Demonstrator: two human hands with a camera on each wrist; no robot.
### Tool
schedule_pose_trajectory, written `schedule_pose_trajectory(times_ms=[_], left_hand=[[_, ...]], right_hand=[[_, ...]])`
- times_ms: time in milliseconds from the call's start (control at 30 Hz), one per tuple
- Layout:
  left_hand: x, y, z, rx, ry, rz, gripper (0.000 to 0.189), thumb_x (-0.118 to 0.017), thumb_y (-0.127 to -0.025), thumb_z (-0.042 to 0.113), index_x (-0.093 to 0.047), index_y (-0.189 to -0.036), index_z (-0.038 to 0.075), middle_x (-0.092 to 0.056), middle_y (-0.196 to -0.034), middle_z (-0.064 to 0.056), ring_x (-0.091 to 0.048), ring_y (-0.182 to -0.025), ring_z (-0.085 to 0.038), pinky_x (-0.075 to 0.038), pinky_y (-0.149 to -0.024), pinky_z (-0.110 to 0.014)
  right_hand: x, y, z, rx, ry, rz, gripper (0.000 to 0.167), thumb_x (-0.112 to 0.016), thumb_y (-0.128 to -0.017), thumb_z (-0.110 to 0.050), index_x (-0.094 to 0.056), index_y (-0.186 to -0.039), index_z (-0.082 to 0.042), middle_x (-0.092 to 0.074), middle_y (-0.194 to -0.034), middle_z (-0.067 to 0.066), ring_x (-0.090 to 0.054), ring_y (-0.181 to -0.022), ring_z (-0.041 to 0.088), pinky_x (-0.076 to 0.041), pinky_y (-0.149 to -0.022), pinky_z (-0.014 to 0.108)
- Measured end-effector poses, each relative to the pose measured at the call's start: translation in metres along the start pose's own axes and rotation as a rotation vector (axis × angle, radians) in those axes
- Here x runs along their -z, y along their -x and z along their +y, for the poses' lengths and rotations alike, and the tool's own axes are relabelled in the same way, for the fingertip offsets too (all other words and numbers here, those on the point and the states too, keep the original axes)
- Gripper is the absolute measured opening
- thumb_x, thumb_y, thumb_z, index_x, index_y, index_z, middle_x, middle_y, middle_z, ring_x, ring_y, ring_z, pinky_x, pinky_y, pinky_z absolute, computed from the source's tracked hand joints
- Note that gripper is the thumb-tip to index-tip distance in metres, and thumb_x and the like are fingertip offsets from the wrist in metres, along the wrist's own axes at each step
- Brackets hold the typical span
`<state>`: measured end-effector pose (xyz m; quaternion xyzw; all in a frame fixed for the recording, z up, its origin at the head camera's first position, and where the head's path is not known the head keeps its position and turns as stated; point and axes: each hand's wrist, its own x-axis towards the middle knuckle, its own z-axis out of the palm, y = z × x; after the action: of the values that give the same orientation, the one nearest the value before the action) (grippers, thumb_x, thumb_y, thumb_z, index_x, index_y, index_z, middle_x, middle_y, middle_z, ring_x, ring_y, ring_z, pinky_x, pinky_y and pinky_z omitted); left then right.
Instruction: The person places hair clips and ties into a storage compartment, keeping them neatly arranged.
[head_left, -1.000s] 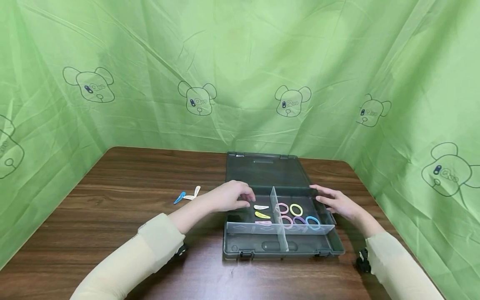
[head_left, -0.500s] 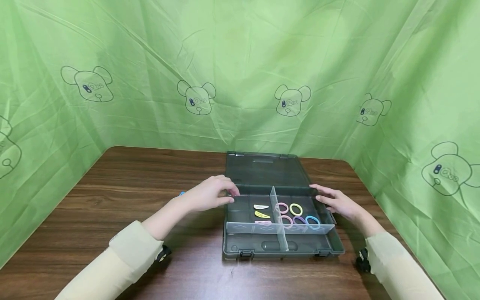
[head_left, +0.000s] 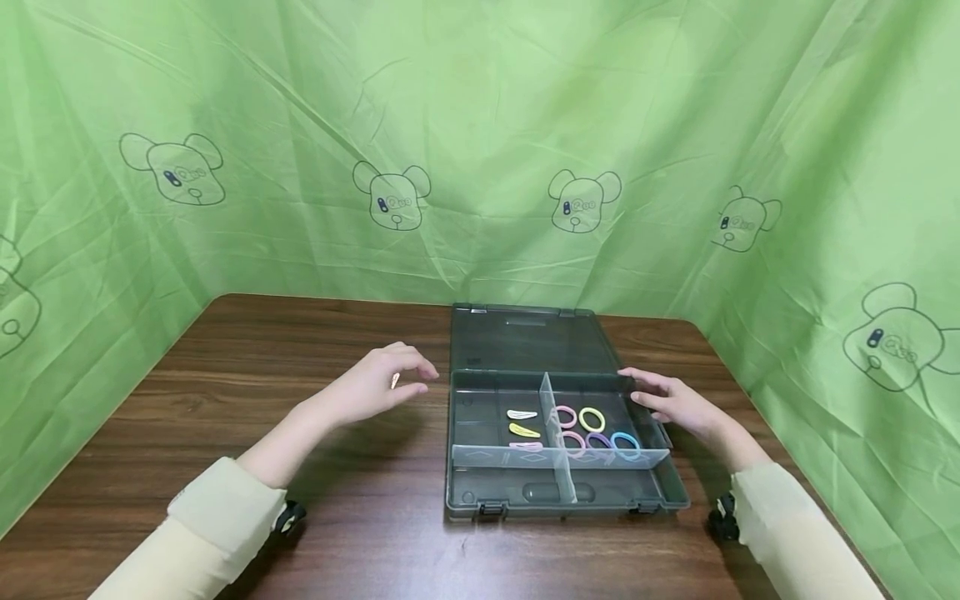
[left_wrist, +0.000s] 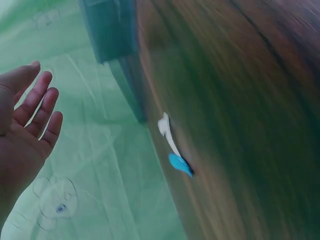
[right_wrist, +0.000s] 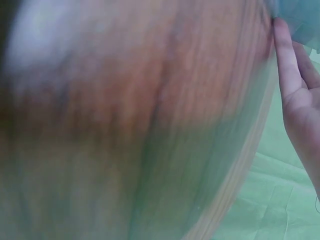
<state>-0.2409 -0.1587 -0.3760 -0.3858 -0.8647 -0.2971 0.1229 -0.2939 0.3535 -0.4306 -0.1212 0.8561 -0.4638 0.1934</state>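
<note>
A smoky grey divided box (head_left: 498,485) lies with its lid folded back. In its left rear compartment are a white snap hair clip (head_left: 522,414), a yellow clip (head_left: 524,430) and a pink clip (head_left: 527,446). Several coloured hair ties, one of them blue (head_left: 627,434), fill part of the right rear compartment. Left of the box, my left hand (head_left: 375,385) hovers over the table, fingers loosely bent and holding nothing. It mostly hides loose clips, white (left_wrist: 169,135) and blue (left_wrist: 180,164) in the left wrist view. My right hand (head_left: 684,410) rests its straight fingers on the box's right edge.
The open lid (head_left: 528,342) lies flat toward the rear of the wooden table (head_left: 187,417). Green cloth (head_left: 480,250) with bear-face outlines hangs around the table's back and sides. Clear dividers (head_left: 495,456) stand up inside the box.
My left hand has moved left, from above the left rear compartment to over the table beside the box. The right hand, the box and the things in it have stayed put.
</note>
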Motion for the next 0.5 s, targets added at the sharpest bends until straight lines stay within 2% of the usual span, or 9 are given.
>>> schedule_pose_trajectory(times_ms=[200, 333, 500], left_hand=[[0.005, 0.015, -0.021, 0.057, -0.038, 0.013, 0.019, -0.071, -0.083, 0.011, -0.068, -0.101, 0.016, -0.067, -0.095, 0.006, -0.057, -0.089, -0.010, -0.048, -0.076, -0.032], [0.007, 0.024, -0.031, 0.062, -0.069, 0.025, 0.019, -0.072, -0.082, 0.010, -0.068, -0.099, 0.017, -0.067, -0.094, 0.007, -0.058, -0.092, -0.009, -0.048, -0.080, -0.034], [0.009, 0.031, -0.042, 0.095, -0.084, 0.019, 0.020, -0.073, -0.080, 0.008, -0.068, -0.098, 0.017, -0.067, -0.092, 0.005, -0.059, -0.092, -0.012, -0.048, -0.081, -0.036]], right_hand=[[0.000, 0.001, -0.003, 0.019, 0.048, 0.011, 0.049, -0.055, -0.095, -0.029, -0.041, -0.141, -0.024, -0.049, -0.135, 0.014, -0.058, -0.100, 0.016, -0.050, -0.078, 0.034], [-0.001, 0.001, -0.006, 0.021, 0.074, 0.010, 0.047, -0.055, -0.096, -0.028, -0.041, -0.140, -0.026, -0.050, -0.132, 0.015, -0.056, -0.095, 0.018, -0.050, -0.076, 0.035], [-0.002, 0.001, -0.010, 0.028, 0.090, 0.009, 0.047, -0.056, -0.095, -0.026, -0.043, -0.140, -0.024, -0.048, -0.136, 0.017, -0.056, -0.099, 0.018, -0.051, -0.074, 0.034]])
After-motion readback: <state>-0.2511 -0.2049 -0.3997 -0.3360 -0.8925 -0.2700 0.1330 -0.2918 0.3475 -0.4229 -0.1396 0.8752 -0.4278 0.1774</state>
